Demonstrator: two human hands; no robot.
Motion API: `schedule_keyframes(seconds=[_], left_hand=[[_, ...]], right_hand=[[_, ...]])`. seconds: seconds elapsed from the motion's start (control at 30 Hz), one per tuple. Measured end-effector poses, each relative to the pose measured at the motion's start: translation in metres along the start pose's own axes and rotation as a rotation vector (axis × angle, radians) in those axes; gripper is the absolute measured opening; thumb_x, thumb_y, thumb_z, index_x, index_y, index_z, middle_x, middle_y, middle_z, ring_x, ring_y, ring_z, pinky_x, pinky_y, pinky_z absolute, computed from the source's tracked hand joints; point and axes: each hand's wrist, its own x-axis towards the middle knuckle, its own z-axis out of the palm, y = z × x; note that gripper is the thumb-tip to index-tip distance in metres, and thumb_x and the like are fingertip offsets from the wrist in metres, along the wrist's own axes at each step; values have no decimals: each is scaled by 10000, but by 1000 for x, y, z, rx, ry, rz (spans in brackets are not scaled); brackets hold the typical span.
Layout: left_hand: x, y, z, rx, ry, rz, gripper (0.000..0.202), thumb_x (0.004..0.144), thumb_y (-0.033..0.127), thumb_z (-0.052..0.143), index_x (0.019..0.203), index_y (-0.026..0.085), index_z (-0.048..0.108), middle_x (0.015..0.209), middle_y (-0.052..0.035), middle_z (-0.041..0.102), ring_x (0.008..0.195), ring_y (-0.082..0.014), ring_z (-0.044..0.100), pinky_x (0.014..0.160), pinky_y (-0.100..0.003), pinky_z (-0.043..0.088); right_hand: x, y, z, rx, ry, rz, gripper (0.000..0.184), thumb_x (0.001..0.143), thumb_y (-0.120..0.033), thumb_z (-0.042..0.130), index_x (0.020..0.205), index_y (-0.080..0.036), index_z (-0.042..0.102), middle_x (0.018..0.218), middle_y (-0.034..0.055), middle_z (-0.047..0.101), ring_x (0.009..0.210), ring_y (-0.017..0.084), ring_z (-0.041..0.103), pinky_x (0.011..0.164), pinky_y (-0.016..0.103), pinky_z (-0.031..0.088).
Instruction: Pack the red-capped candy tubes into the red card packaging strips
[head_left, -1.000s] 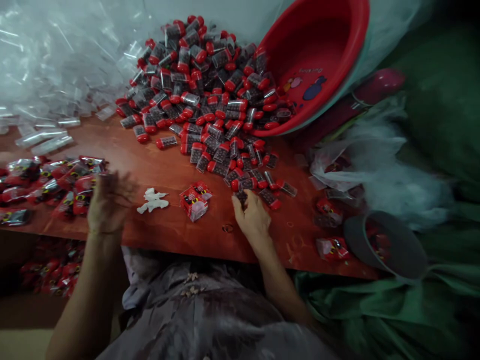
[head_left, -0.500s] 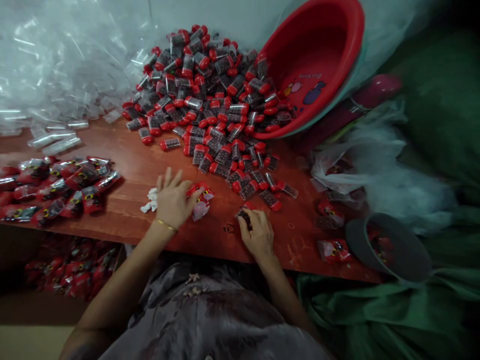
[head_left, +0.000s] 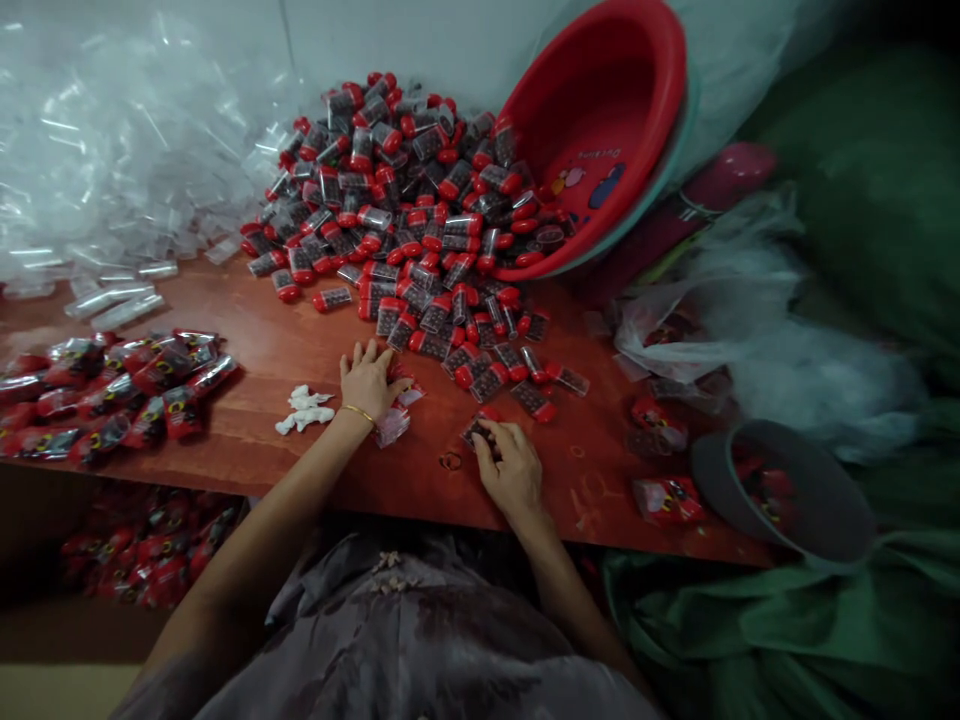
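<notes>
Head view: left hand [head_left: 366, 385] has shifted over red packets [head_left: 391, 428].

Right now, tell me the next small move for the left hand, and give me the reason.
Probably have the left hand pinch up one of the red-and-pink packets: its spread fingers partly cover them, and nothing shows in its grip. The right hand seems to have a red-capped container at its fingertips close by, so it looks occupied.

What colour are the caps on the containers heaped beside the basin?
The caps on the heaped containers are red, clearest in the head view.
</notes>
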Motion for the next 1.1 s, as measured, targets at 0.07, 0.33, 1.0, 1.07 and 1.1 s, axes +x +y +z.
schedule_keyframes(seconds=[0.07,0.33,1.0,1.07,1.1], left_hand=[[-1,3,-1,7,-16,9,361,801,391,588,1130,259,654,1394,-84,478,1343,-351,302,1073,-545,173],[-4,10,-16,-198,22,39,179,807,316,597,924,292,729,1234,-44,621,1307,-292,396,1074,-552,203],[-71,43,-12,-1517,-60,-361,332,517,385,816,739,152,734,720,-24,702,620,-108,594,621,-222,496],[-73,41,-10,-1479,-11,-342,289,539,374,810,705,149,734,667,-12,693,599,-100,580,633,-217,484],[-74,41,-9,-1476,2,-354,286,540,378,809,693,150,731,641,-5,685,583,-97,573,626,-216,480]], right_hand=[[0,0,0,2,-4,7,266,900,-332,469,1033,-179,640,890,80,638,741,167,606,703,298,493],[4,-16,-7,129,85,16,253,877,-314,497,1033,-161,625,951,113,649,823,193,615,775,346,496],[32,-67,8,528,6,149,296,899,-299,403,616,-212,406,584,-37,443,572,109,438,578,234,366],[28,-70,9,539,-6,137,294,902,-297,399,621,-214,407,587,-35,444,575,109,440,577,232,371],[26,-71,10,546,-12,127,288,904,-294,398,628,-214,417,596,-32,454,583,111,448,583,231,377]])
